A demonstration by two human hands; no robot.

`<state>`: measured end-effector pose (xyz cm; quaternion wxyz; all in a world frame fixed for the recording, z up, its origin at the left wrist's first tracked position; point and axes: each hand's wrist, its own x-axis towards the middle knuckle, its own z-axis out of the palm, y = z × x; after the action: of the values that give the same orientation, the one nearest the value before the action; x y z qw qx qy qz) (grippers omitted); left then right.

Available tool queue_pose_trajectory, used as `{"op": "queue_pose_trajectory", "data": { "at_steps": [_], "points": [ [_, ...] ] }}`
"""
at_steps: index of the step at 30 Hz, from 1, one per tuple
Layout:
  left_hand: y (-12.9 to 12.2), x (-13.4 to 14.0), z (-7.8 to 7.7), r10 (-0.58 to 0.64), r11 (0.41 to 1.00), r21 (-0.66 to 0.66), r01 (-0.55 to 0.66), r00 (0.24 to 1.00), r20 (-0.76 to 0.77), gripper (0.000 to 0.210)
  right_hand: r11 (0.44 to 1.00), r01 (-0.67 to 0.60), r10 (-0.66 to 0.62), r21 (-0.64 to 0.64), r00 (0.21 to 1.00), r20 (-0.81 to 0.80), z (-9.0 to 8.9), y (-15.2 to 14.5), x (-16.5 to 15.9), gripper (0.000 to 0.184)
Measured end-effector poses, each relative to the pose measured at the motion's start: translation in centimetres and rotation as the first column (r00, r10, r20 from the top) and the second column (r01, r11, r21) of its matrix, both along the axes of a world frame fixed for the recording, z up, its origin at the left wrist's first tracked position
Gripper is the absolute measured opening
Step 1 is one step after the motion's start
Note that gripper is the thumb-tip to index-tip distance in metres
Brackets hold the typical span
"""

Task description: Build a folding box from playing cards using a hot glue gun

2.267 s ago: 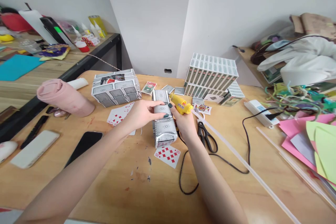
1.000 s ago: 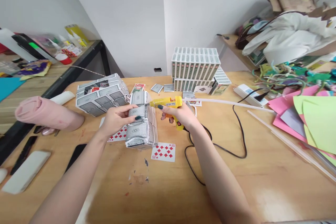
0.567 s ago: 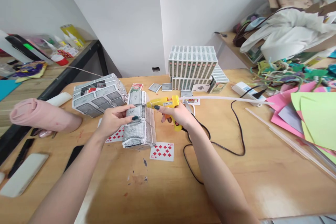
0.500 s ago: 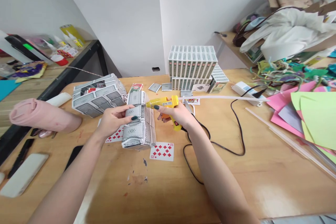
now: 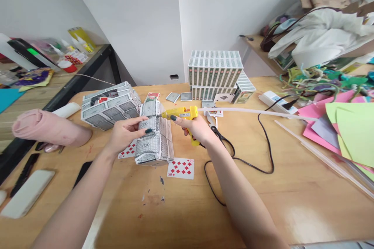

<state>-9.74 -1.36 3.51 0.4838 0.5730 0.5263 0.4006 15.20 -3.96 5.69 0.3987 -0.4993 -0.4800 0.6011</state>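
My right hand (image 5: 195, 127) is closed around a yellow glue gun (image 5: 181, 113), with a long clear glue stick (image 5: 257, 112) running out of its back. The gun's nozzle meets a seam on a box-like structure made of playing cards (image 5: 149, 146). My left hand (image 5: 127, 132) grips that structure from its left side, thumb and fingers pressed on a card. Under its edges lie a ten of diamonds (image 5: 180, 168) and another red diamond card (image 5: 127, 150). A second, larger card structure (image 5: 112, 108) stands just behind my left hand.
Stacked card boxes (image 5: 214, 68) stand at the back. Scissors (image 5: 217, 130) and the gun's black cord (image 5: 270, 151) lie to the right, near a white power strip (image 5: 276, 103). Coloured paper (image 5: 353, 132) covers the right side. A pink roll (image 5: 51, 128) and a white case (image 5: 27, 193) are left.
The glue gun has shifted slightly left along the seam, and more of the scissors shows behind my right hand. My left hand keeps its grip on the card structure.
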Motion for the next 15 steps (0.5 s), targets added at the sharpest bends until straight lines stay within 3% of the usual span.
{"op": "queue_pose_trajectory", "data": {
  "at_steps": [10,15],
  "points": [
    [-0.06,0.07,0.01,-0.008,1.000,0.027,0.009,0.999,-0.031,0.045,0.999,-0.021,0.020,-0.025,1.000,-0.013,-0.42,0.22,0.02,0.036],
    [-0.07,-0.01,0.01,0.005,0.999,0.046,-0.002,0.998,-0.055,0.047,0.999,-0.017,0.016,-0.029,0.999,-0.030,0.06,0.04,0.05,0.028]
  ]
}}
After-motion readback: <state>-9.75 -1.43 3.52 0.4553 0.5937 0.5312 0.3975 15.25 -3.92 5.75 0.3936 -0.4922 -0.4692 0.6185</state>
